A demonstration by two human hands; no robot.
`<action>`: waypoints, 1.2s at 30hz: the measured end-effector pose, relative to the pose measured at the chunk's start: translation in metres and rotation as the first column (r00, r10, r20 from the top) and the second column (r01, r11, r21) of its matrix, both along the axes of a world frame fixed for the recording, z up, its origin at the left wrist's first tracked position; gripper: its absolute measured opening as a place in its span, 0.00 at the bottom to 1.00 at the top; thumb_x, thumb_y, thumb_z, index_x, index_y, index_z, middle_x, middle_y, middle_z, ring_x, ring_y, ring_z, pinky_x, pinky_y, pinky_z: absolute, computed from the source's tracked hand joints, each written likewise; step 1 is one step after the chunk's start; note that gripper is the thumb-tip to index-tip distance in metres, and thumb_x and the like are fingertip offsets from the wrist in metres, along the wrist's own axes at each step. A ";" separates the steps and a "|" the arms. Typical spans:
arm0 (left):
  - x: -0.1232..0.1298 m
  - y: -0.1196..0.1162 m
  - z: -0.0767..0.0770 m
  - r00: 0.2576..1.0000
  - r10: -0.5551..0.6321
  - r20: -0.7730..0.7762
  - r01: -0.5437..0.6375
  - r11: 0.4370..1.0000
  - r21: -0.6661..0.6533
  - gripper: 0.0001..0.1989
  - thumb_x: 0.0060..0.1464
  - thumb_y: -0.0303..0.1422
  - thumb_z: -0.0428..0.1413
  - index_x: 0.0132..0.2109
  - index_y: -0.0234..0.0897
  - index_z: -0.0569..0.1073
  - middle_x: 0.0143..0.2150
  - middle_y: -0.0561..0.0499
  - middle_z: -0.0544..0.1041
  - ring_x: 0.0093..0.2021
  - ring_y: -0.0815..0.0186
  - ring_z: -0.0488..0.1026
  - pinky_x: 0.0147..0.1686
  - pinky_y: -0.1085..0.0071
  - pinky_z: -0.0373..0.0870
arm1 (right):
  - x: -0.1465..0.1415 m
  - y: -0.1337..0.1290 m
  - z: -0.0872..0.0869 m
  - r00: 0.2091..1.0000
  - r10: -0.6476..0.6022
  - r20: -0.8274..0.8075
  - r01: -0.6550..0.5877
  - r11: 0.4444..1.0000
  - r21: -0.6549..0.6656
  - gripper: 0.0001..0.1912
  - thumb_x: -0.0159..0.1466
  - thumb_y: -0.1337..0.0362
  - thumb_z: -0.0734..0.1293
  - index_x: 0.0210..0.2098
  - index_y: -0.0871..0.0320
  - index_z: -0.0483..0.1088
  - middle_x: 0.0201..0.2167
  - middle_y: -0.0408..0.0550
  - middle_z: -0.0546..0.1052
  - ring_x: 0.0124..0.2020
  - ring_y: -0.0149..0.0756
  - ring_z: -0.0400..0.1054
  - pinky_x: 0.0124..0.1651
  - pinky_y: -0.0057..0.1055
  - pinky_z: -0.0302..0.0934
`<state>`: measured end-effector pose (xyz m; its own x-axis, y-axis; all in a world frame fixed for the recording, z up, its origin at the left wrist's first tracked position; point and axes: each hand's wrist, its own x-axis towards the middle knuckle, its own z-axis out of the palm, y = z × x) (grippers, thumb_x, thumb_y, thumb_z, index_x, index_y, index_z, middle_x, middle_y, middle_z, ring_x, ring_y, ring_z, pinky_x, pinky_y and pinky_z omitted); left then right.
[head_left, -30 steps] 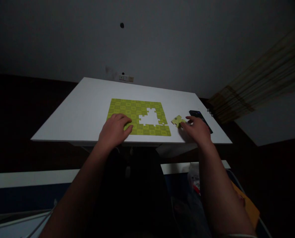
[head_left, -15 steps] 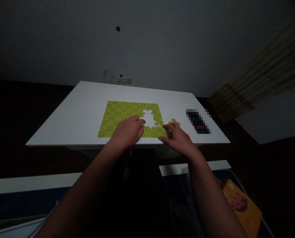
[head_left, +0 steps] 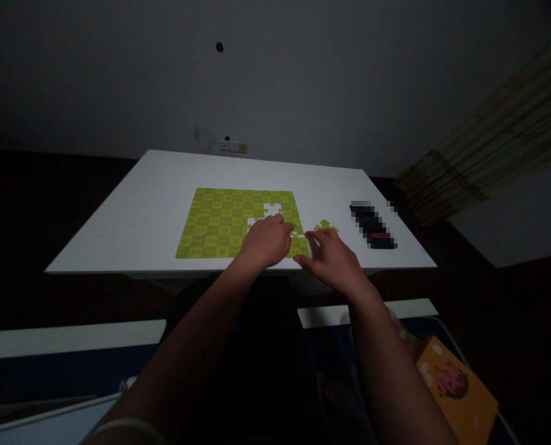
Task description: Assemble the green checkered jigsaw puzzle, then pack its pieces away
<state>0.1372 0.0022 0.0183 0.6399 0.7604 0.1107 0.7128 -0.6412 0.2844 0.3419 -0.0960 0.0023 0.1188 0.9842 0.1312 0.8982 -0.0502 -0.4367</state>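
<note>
A green checkered jigsaw puzzle (head_left: pixel 214 222) lies on the white table, with a gap in its right half where the white top shows through. My left hand (head_left: pixel 266 241) rests over that gap, its index finger stretched toward the right border; the other fingers are partly hidden under the hand. At the puzzle's lower right corner is my right hand (head_left: pixel 331 258), thumb and fingers apart and touching the edge. Just beyond the right hand, loose green puzzle pieces (head_left: pixel 325 225) lie on the table.
The white table (head_left: pixel 117 216) stands near a grey wall with a socket strip (head_left: pixel 233 146). A dark, pixelated object (head_left: pixel 372 225) lies toward the table's right side. Below right, an orange box (head_left: pixel 463 395) sits in a dark blue container. A curtain (head_left: pixel 470 154) hangs at the right.
My left hand has moved right across the puzzle and now covers much of the gap. The right hand stays at the right edge. The view has shifted slightly.
</note>
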 end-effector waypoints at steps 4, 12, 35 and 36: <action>0.000 0.000 0.003 1.000 0.004 0.011 -0.004 1.000 -0.006 0.23 0.82 0.31 0.53 0.68 0.41 0.91 0.59 0.37 0.88 0.59 0.46 0.86 0.59 0.49 0.82 | 0.005 -0.004 0.001 0.999 0.011 0.053 -0.009 0.999 -0.034 0.26 0.72 0.46 0.80 0.64 0.51 0.85 0.68 0.62 0.83 0.61 0.64 0.84 0.61 0.61 0.81; 0.001 -0.002 0.002 0.998 0.048 0.044 -0.046 0.998 -0.043 0.21 0.81 0.34 0.55 0.62 0.42 0.93 0.58 0.37 0.89 0.56 0.47 0.86 0.57 0.50 0.81 | 0.024 0.013 -0.008 0.991 0.122 -0.045 -0.125 0.991 -0.057 0.32 0.68 0.48 0.82 0.67 0.53 0.83 0.64 0.63 0.84 0.63 0.65 0.82 0.65 0.60 0.79; 0.003 0.000 -0.006 0.989 0.032 0.142 -0.026 0.999 -0.043 0.18 0.79 0.32 0.58 0.57 0.42 0.95 0.53 0.36 0.89 0.56 0.44 0.85 0.59 0.46 0.80 | 0.023 0.024 -0.008 0.991 0.040 -0.128 -0.052 0.995 -0.088 0.37 0.59 0.44 0.85 0.63 0.53 0.85 0.56 0.62 0.85 0.51 0.61 0.81 0.54 0.58 0.77; 0.003 0.000 -0.005 0.990 0.033 0.137 -0.027 0.999 -0.043 0.18 0.79 0.32 0.58 0.57 0.42 0.95 0.54 0.36 0.89 0.56 0.44 0.85 0.59 0.46 0.80 | 0.023 0.022 -0.009 0.991 0.036 -0.133 -0.047 0.995 -0.084 0.37 0.60 0.44 0.85 0.64 0.52 0.85 0.56 0.61 0.86 0.51 0.61 0.82 0.54 0.58 0.77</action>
